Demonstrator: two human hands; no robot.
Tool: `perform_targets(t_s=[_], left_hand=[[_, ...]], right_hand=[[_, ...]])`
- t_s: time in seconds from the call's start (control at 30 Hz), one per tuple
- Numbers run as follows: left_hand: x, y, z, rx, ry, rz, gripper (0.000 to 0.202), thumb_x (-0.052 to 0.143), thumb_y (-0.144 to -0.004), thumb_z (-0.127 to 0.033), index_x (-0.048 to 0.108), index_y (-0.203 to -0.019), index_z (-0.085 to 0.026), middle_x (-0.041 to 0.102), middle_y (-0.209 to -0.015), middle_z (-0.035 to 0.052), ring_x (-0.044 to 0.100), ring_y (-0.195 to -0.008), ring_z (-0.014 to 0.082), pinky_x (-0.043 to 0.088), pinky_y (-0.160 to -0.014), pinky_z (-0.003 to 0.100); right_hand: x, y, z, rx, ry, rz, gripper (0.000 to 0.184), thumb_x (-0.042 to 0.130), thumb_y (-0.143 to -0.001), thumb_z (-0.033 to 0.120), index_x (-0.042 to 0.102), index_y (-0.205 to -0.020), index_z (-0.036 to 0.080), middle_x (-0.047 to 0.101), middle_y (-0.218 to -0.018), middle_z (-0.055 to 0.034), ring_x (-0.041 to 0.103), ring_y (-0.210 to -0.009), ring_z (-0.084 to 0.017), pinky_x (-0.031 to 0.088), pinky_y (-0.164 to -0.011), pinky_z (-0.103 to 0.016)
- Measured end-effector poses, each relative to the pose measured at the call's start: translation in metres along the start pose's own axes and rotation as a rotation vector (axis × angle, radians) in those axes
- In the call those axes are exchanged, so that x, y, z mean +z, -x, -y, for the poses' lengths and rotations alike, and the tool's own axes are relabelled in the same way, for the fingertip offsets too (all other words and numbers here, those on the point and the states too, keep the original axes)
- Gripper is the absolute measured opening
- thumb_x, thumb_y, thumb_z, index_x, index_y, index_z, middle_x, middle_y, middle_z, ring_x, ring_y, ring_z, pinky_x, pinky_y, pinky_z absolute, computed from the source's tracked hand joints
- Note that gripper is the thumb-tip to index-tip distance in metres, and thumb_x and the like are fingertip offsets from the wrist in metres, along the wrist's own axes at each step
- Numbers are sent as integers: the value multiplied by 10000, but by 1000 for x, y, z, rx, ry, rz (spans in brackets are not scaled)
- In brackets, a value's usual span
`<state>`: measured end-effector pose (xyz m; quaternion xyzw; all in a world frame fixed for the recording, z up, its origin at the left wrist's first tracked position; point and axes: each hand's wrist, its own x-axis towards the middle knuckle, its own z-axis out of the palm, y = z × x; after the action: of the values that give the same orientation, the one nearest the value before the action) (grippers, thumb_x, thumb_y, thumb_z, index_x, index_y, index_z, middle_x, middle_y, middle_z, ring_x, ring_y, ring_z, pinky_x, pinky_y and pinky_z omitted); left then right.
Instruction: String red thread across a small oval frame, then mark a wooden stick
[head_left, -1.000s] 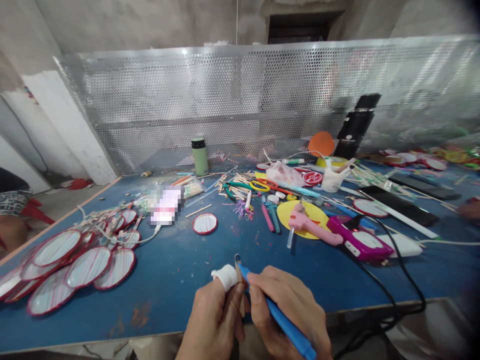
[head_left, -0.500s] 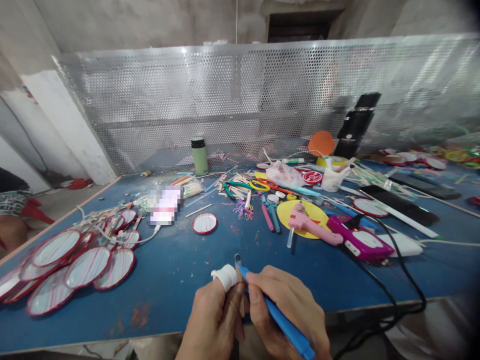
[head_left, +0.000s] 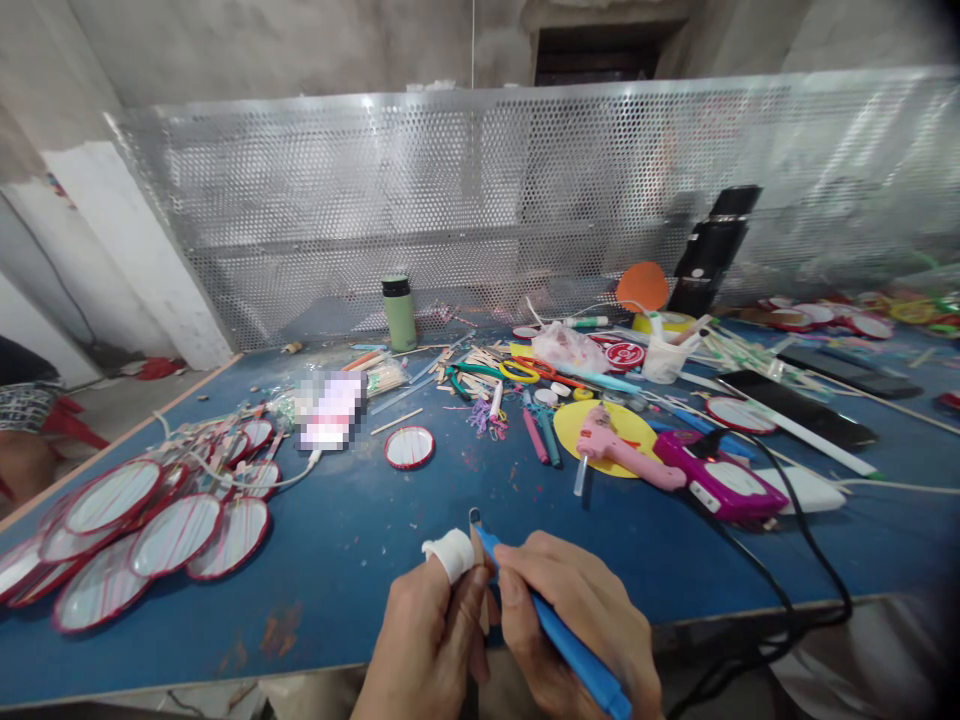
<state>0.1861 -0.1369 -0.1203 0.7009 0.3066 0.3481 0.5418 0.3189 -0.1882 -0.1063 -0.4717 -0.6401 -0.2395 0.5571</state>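
My left hand (head_left: 427, 630), with a white wrap (head_left: 450, 553) on one finger, pinches a small wooden piece (head_left: 478, 548) that has a dark, rounded tip. Most of that piece is hidden by my fingers. In my right hand (head_left: 577, 610) is a blue pen (head_left: 574, 650), gripped as for writing. The pen's front end meets the wooden piece near its top; whether it touches is hard to tell. Beyond both hands a round red-rimmed disc (head_left: 409, 447) lies flat on the blue table (head_left: 337, 580).
Several red-rimmed discs (head_left: 176, 535) are piled at the left, near a phone (head_left: 334, 410) on a cable. A green tumbler (head_left: 400, 312) stands at the back. To the right lie a pink glue gun (head_left: 622, 452), a purple power block (head_left: 720, 480) and black cords (head_left: 806, 540).
Hardly anything differs. My right hand and the pen have shifted very slightly, while my left hand keeps the wooden piece in the same place.
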Motion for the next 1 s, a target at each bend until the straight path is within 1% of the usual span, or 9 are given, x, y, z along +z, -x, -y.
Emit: perform_targets(t_s=[0.1,0.2,0.3,0.47,0.6,0.77,0.87,1.0], left_hand=[[0,0,1,-8,-14,7,310,529,-977,-443,598,-839,-174,515,-547,-41,495,-410,88,371,-445,168],[0,1,4,-10,-27,8,331,498,-989,-453,591,-836,-175,516,-543,-35,496,-418,92,376,-449,170],[0,1,6,-7,-26,5,337,490,-991,-455,589,-834,-174,522,-552,-33,496,-417,89,377,-452,172],[0,1,5,1,1,-2,334,504,-986,-453,592,-824,-176,513,-559,-40,491,-409,83,365,-440,169],[0,0,4,1,-14,17,339,490,-992,-460,585,-829,-179,517,-567,-38,498,-424,89,377,-460,175],[-1,0,3,-10,-16,29,354,472,-996,-480,596,-865,-175,534,-599,-27,499,-435,90,382,-460,175],[-1,1,2,-16,-23,24,360,468,-998,-481,596,-860,-174,527,-587,-29,500,-434,92,377,-454,172],[1,1,5,-7,-23,10,362,475,-998,-481,592,-840,-176,517,-557,-35,496,-427,92,378,-458,174]], right_hand=[[0,1,-1,6,8,1,129,623,-877,83,692,-971,138,751,-768,-33,727,-728,-152,596,-710,-272],[0,2,-1,11,20,8,131,618,-880,81,685,-974,141,744,-760,-29,723,-723,-150,592,-698,-269],[1,2,-1,8,5,-22,127,609,-884,73,679,-967,137,732,-733,-27,712,-687,-143,584,-669,-261],[0,0,1,9,-2,-9,118,617,-881,80,678,-964,138,736,-732,-29,719,-687,-153,583,-668,-266],[-1,1,2,31,-5,6,128,616,-879,74,678,-968,143,739,-753,-32,724,-715,-160,586,-682,-275],[-1,3,0,8,21,1,147,616,-870,61,673,-984,135,734,-753,-33,720,-707,-161,585,-676,-282],[-1,3,-1,-5,19,3,155,614,-864,50,670,-985,127,729,-747,-35,716,-698,-158,586,-672,-281],[-1,1,1,15,12,4,152,616,-866,52,667,-979,139,725,-733,-25,714,-688,-159,581,-654,-279]])
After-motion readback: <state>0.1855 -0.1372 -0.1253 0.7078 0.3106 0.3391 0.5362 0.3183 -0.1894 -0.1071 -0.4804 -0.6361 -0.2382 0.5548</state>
